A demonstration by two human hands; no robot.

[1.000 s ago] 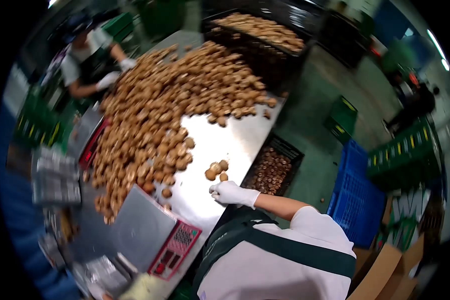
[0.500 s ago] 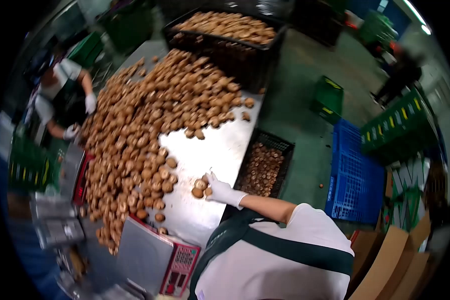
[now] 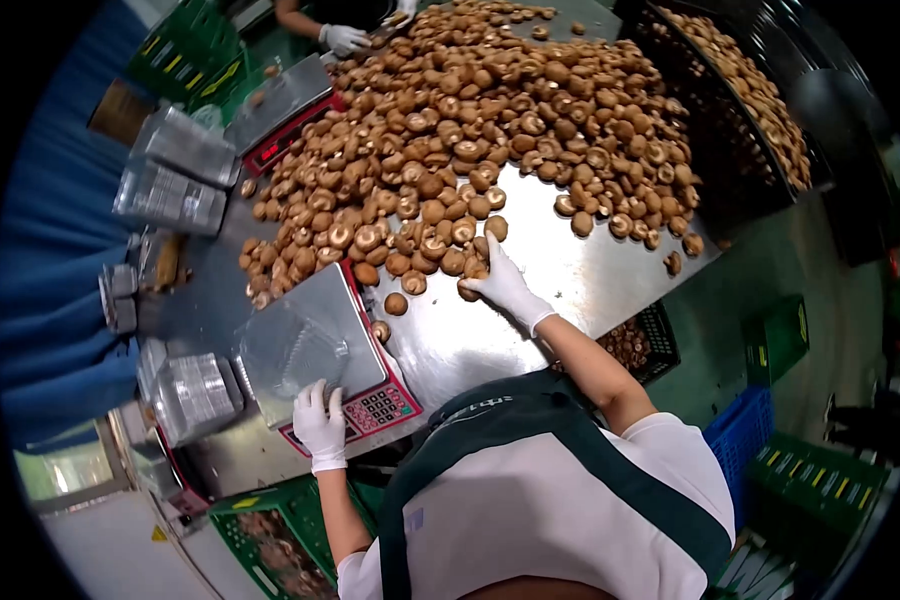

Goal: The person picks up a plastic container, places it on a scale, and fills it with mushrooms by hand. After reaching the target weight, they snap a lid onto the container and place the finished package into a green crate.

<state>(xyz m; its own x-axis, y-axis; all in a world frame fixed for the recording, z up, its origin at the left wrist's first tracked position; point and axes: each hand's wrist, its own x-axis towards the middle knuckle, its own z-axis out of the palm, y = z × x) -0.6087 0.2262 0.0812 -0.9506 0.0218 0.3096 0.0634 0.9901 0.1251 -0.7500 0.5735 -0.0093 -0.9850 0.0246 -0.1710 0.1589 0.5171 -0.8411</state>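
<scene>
My right hand (image 3: 510,283), in a white glove, is at the near edge of a big heap of shiitake mushrooms (image 3: 440,140). Its thumb and fingers curve around a few mushrooms (image 3: 469,290) there. My left hand (image 3: 320,425), also gloved, is at the near edge of a clear plastic tray (image 3: 295,345); the fingers overlap its rim, and the exact grip is partly hidden. The tray sits on a red-framed weighing scale (image 3: 378,407) with a keypad, and I see no mushrooms in it.
Opposite, a co-worker's gloved hand (image 3: 345,40) is at the heap, beside a second scale (image 3: 288,130). Stacked clear trays (image 3: 170,195) stand at left. A black crate (image 3: 735,110) holds more mushrooms at right. A green crate (image 3: 260,500) is below the table.
The view has turned and shifted toward the scale. My left hand has come into view, and a clear tray now lies on the scale. My right hand has moved to the heap's edge.
</scene>
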